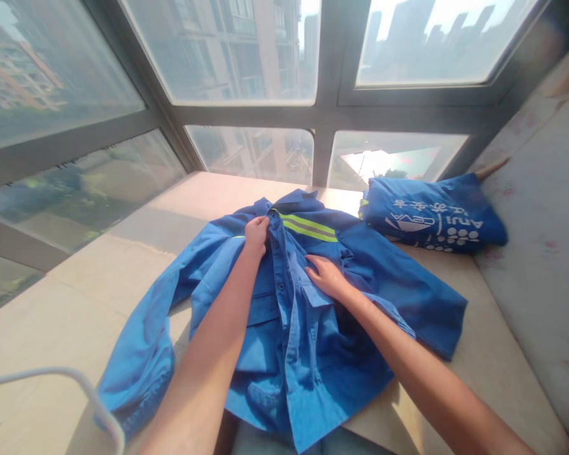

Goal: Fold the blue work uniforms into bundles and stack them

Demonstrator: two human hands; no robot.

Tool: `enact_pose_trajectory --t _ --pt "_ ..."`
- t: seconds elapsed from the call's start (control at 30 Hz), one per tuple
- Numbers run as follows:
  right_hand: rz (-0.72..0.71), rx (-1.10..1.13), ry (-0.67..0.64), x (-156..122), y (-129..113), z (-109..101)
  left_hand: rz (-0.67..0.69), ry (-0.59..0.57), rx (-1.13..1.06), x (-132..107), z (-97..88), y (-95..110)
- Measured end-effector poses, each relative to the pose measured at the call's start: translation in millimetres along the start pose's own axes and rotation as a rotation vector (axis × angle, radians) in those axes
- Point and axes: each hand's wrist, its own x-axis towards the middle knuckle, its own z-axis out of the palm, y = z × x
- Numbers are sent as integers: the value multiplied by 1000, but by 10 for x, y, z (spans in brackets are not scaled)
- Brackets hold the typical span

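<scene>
A blue work jacket with a yellow-green and grey reflective stripe lies front side up, collar away from me, sleeves spread to both sides. My left hand is closed in a pinch on the jacket's front edge, just below the collar and beside the top of the button row. On the other front panel rests my right hand, its fingers outstretched over the cloth above a pocket flap. Dark buttons show along the partly overlapping front. The right fingertips touch the fabric without visibly gripping it.
Folded blue clothes with white lettering are stacked at the back right by the wall. A white cable curves across the lower left. Framed windows border the pale ledge.
</scene>
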Motion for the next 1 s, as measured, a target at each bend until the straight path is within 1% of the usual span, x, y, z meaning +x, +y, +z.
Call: enact_pose_trajectory --t 0.1,0.17,0.27,0.4,0.5,0.57,0.6,0.63,0.7,0.77,0.8,0.83,0.9,0.93,0.97,1.0 --pt "28 -80 26 102 80 90 70 -7 125 227 95 -70" --pt "25 -113 69 192 142 154 119 -32 219 314 155 -157" --pt "27 -138 132 343 246 229 184 -94 354 348 190 -333" --pt "34 -125 182 519 373 275 244 -186 484 378 122 -529" --pt "45 -100 192 599 422 287 318 -253 704 458 100 -534" --pt "61 -91 199 630 430 293 353 -267 889 463 139 -460" --pt "69 -87 202 639 430 295 359 -257 957 427 164 -405" --pt "76 -82 205 645 430 296 367 -239 1020 359 185 -343" --pt "90 -63 213 653 436 290 400 -200 1127 121 174 -210" --pt "108 -17 226 668 452 268 458 -185 1202 -232 46 -87" --pt "119 20 233 682 463 250 489 -180 1211 -439 -71 -38" --pt "135 66 239 703 473 227 520 -178 1193 -657 -221 0" --pt "179 187 239 753 482 166 555 -112 1121 -1103 -600 35" --pt "202 246 233 774 476 128 544 -36 1087 -1321 -815 29" --pt "221 294 225 781 461 86 504 65 1069 -1531 -1034 5" --pt "234 327 219 766 436 40 444 137 1063 -1728 -1251 -36"
